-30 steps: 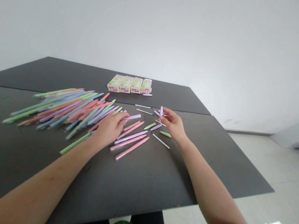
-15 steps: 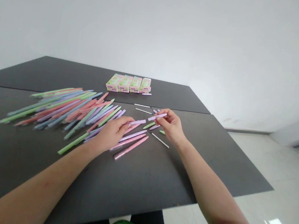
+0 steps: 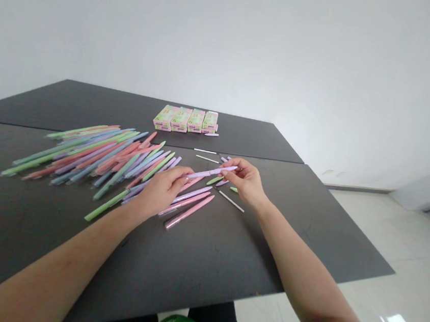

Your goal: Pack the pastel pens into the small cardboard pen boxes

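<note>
My left hand (image 3: 164, 189) is closed around a light purple pen barrel (image 3: 199, 174), thumb and fingers pinching its lower left part. My right hand (image 3: 246, 181) pinches a light purple pointed pen piece (image 3: 228, 169), its tip towards the upper right. The two pieces meet end to end between my hands, slightly above the table. Below them lie several pink and purple pens, among them a pink pen (image 3: 189, 211). Beside my right hand are a thin white pen refill (image 3: 231, 201) and small green pen pieces, one green piece (image 3: 215, 180) lying between my hands.
A large pile of pastel pens (image 3: 96, 156) covers the left of the dark table (image 3: 173, 269). At the back stand small pink and green boxes (image 3: 181, 120) in a row, with a purple piece (image 3: 211, 134) beside them. More refills (image 3: 207, 158) lie beyond my hands.
The gap between the two purple pen pieces has closed, and they now touch end to end. My right hand's piece has come down slightly into line with the barrel.
</note>
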A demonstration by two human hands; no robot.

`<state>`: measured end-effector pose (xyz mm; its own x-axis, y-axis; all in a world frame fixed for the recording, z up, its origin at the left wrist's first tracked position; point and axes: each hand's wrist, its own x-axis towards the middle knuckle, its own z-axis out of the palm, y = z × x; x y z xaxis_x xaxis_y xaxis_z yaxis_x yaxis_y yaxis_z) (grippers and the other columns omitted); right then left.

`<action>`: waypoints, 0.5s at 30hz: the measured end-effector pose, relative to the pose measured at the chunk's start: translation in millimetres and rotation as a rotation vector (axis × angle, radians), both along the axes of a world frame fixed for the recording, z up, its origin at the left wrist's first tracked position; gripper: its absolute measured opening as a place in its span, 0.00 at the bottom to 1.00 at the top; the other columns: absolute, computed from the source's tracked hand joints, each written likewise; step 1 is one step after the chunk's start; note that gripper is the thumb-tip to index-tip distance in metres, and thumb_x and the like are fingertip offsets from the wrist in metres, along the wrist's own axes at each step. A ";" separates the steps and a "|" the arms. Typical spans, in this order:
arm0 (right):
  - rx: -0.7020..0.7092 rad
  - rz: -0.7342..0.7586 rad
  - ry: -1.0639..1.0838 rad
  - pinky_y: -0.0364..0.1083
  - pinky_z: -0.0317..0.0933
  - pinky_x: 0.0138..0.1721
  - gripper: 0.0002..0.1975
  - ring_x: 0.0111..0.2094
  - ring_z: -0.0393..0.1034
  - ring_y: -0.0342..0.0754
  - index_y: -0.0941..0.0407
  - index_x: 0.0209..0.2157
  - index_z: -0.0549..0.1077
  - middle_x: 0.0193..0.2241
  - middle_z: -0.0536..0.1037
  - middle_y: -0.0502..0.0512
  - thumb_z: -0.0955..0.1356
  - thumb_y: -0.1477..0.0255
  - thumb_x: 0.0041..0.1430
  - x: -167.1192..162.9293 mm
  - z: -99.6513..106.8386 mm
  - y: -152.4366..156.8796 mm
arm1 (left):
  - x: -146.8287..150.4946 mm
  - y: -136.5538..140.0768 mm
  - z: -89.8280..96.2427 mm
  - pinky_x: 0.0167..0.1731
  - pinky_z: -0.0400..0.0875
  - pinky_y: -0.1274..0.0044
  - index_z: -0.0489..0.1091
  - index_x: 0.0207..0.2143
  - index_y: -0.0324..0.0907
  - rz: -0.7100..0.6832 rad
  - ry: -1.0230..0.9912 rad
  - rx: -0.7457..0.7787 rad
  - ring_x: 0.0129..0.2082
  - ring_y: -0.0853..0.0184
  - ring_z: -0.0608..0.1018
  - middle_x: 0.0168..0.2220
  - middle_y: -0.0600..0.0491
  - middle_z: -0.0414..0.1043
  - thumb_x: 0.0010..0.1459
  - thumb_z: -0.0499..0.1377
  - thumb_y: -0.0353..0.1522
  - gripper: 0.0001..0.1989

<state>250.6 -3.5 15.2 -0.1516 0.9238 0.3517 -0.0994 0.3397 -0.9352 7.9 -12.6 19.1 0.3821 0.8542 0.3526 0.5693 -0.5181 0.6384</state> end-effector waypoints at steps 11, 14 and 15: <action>-0.027 -0.005 -0.033 0.45 0.71 0.34 0.16 0.31 0.75 0.45 0.56 0.35 0.75 0.29 0.80 0.52 0.76 0.61 0.49 1.2 -1.2 1.8 | -2.0 2.7 -1.7 0.47 0.69 0.72 0.72 0.47 0.42 0.003 0.017 0.009 0.42 0.63 0.77 0.43 0.50 0.77 0.62 0.49 0.36 0.16; -0.025 -0.008 -0.029 0.45 0.71 0.34 0.15 0.31 0.75 0.45 0.55 0.35 0.75 0.29 0.80 0.52 0.75 0.62 0.50 1.5 -0.4 1.2 | -1.1 1.3 -0.1 0.48 0.69 0.72 0.72 0.46 0.42 -0.009 0.015 0.007 0.42 0.63 0.77 0.43 0.50 0.77 0.62 0.49 0.36 0.16; -0.025 -0.013 -0.031 0.45 0.71 0.34 0.15 0.31 0.75 0.45 0.55 0.35 0.75 0.29 0.80 0.52 0.75 0.61 0.50 1.6 0.0 0.8 | -0.8 0.8 0.5 0.48 0.69 0.72 0.72 0.46 0.42 -0.010 0.014 0.007 0.42 0.63 0.77 0.43 0.50 0.77 0.62 0.49 0.36 0.16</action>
